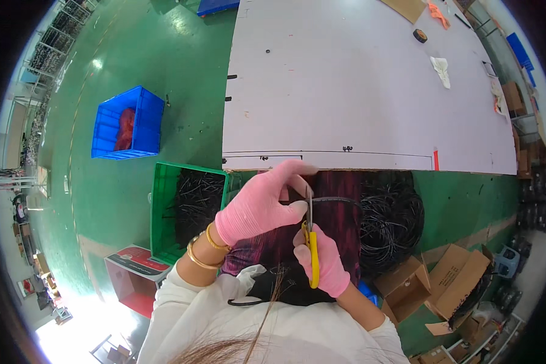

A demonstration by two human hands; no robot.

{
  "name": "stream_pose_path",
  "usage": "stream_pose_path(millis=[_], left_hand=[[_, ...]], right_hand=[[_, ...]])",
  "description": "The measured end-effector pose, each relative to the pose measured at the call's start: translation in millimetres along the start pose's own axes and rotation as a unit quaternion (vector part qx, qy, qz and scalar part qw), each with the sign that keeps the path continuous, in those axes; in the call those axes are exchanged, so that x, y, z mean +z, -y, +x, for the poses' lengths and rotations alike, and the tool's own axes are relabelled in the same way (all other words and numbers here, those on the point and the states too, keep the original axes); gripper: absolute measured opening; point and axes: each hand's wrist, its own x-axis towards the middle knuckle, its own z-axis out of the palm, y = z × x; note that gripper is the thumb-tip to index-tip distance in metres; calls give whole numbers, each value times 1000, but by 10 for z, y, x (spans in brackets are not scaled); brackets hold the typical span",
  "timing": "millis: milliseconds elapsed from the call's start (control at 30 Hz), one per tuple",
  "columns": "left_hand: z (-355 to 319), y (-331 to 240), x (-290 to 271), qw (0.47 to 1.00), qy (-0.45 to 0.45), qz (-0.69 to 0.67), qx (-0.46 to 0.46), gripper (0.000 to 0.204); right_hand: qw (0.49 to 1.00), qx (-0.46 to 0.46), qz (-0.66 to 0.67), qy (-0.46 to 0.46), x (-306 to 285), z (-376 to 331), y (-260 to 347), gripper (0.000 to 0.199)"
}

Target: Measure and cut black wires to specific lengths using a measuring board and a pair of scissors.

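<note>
My right hand (pixel 326 262), in a pink glove, grips yellow-handled scissors (pixel 313 255) with the blades pointing away from me. A thin black cable (pixel 337 199) meets the blades and runs right toward a large coil of black cable (pixel 393 212). On the other side of the blades, my pink-gloved left hand (pixel 267 200) is bent round the cable's end, its thumb beside the scissors. Its forefinger is raised and slightly blurred, and the grip itself is partly hidden. Left of this hand, a green crate (pixel 164 206) contains many short black cable pieces (pixel 197 200).
A white table (pixel 346 91) with drawn measuring lines and a red mark stands ahead, its near edge just beyond my hands. Black tape (pixel 420 36) lies on it. A blue crate (pixel 145 121) stands left on the floor; cardboard boxes (pixel 458 273) stand at right, a red-and-grey box (pixel 133 279) at left.
</note>
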Motion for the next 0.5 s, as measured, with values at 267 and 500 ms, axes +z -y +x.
stream_pose_path(millis=[267,500], left_hand=[[308,199,-180,909,346,-214,-88,63],[331,185,-125,882,375,-262,-115,60]], right_hand=[[999,18,36,7,15,-185,107,26],[994,29,103,0,31,-239,46,25]])
